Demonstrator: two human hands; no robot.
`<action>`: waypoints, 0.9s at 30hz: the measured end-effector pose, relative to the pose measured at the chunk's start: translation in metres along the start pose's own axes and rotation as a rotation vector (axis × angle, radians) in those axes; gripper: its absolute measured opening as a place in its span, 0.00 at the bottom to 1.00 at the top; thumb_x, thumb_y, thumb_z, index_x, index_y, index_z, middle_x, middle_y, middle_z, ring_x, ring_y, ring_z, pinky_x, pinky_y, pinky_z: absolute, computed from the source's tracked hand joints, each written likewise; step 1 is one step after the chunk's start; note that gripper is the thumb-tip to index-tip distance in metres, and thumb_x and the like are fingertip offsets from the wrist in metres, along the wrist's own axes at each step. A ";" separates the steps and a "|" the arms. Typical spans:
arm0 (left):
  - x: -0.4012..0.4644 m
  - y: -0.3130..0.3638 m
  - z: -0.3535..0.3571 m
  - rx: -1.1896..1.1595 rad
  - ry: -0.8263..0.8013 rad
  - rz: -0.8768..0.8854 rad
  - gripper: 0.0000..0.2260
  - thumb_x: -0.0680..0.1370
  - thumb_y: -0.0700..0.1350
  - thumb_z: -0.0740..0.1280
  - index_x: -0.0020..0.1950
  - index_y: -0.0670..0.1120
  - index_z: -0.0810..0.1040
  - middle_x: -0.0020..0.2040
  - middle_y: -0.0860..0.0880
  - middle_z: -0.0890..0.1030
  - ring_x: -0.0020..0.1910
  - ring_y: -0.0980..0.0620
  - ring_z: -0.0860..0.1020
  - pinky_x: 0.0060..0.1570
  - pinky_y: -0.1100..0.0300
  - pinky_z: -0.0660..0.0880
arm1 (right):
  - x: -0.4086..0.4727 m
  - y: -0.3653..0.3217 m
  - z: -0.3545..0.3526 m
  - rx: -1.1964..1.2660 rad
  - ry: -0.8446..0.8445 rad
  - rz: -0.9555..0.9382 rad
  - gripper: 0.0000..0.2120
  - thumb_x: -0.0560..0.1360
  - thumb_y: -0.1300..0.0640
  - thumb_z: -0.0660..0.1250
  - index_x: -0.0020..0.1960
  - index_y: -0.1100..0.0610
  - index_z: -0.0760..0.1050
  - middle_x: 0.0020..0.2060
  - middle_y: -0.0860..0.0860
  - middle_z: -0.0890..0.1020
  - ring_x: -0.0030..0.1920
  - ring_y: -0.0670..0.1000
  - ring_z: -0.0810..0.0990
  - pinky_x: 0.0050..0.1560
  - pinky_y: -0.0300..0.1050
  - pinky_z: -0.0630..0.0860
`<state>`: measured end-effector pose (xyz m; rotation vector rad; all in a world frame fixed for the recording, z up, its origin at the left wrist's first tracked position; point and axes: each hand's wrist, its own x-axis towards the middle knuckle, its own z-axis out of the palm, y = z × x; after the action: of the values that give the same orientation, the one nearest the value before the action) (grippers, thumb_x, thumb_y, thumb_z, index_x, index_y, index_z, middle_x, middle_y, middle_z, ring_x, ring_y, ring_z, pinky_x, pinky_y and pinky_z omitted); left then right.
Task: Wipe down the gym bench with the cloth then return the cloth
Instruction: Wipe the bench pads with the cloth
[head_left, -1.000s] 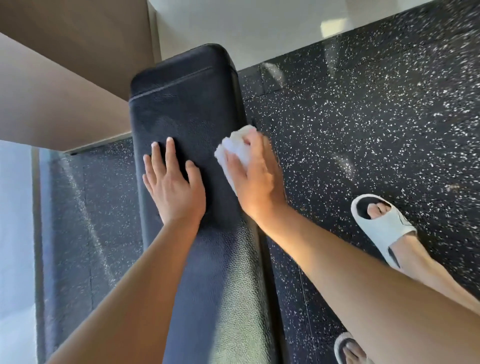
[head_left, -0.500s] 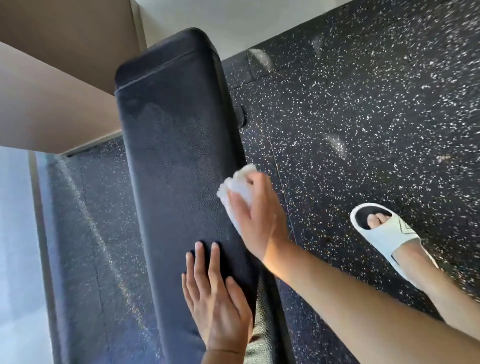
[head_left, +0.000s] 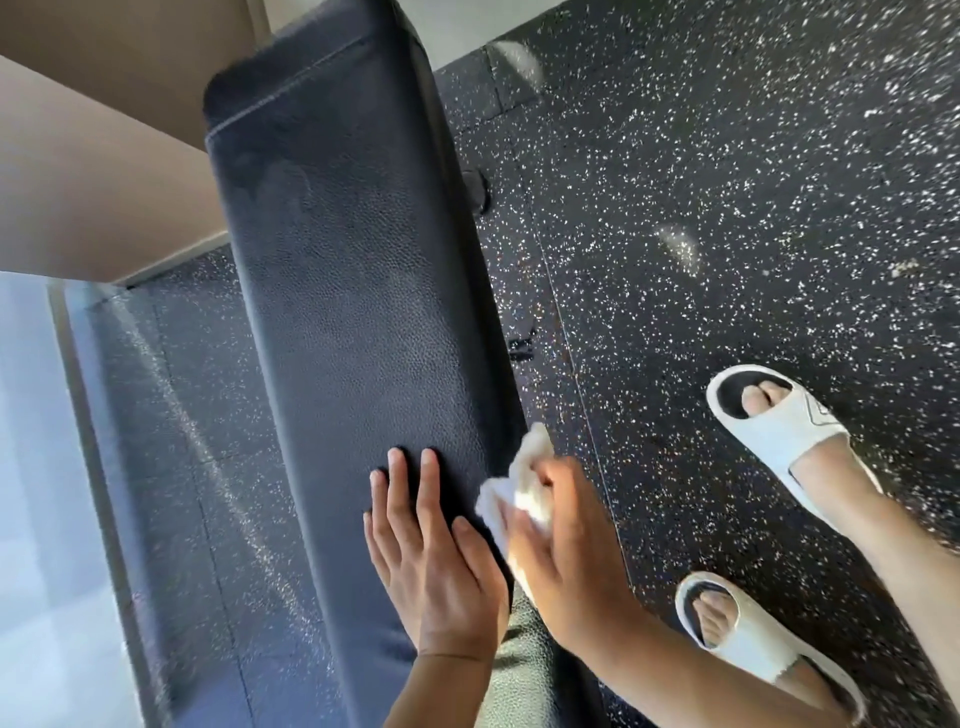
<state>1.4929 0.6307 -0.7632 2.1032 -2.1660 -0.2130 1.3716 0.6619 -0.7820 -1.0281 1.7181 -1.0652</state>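
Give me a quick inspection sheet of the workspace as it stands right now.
Surface: long black textured vinyl gym bench, top unobstructed apart from the hands.
Job's things: crumpled white cloth at the bench's right edge.
Clutter: nothing seen.
Grippers: left hand flat on the bench top, empty; right hand gripping the cloth.
Cables: nothing seen.
Surroundings: black speckled rubber floor; two white slide sandals on the person's feet, right of the bench; beige wall upper left.

Head-worn view, steeply down, close over bench (head_left: 358, 291) and floor (head_left: 701, 218)
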 end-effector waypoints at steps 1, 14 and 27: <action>-0.001 0.000 0.000 -0.002 0.000 -0.004 0.29 0.80 0.48 0.56 0.82 0.49 0.65 0.84 0.48 0.62 0.84 0.46 0.58 0.79 0.38 0.59 | -0.007 0.003 0.000 -0.005 -0.020 0.030 0.15 0.80 0.46 0.60 0.62 0.53 0.69 0.52 0.47 0.74 0.50 0.48 0.75 0.52 0.41 0.71; -0.002 -0.001 0.000 0.033 0.011 0.018 0.28 0.81 0.48 0.55 0.83 0.49 0.65 0.84 0.47 0.61 0.84 0.43 0.58 0.80 0.39 0.57 | 0.210 -0.038 0.010 0.161 0.088 0.019 0.11 0.84 0.45 0.60 0.61 0.51 0.68 0.54 0.49 0.79 0.51 0.51 0.79 0.50 0.50 0.76; -0.002 0.007 -0.010 -0.013 -0.028 -0.044 0.30 0.79 0.47 0.56 0.83 0.53 0.64 0.85 0.50 0.60 0.84 0.46 0.56 0.81 0.40 0.56 | -0.057 0.001 -0.010 0.050 -0.081 0.150 0.10 0.82 0.44 0.59 0.61 0.33 0.63 0.52 0.38 0.77 0.50 0.38 0.77 0.49 0.34 0.71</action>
<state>1.4879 0.6331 -0.7516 2.1552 -2.1296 -0.2612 1.3793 0.7178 -0.7669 -0.8846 1.6665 -0.9534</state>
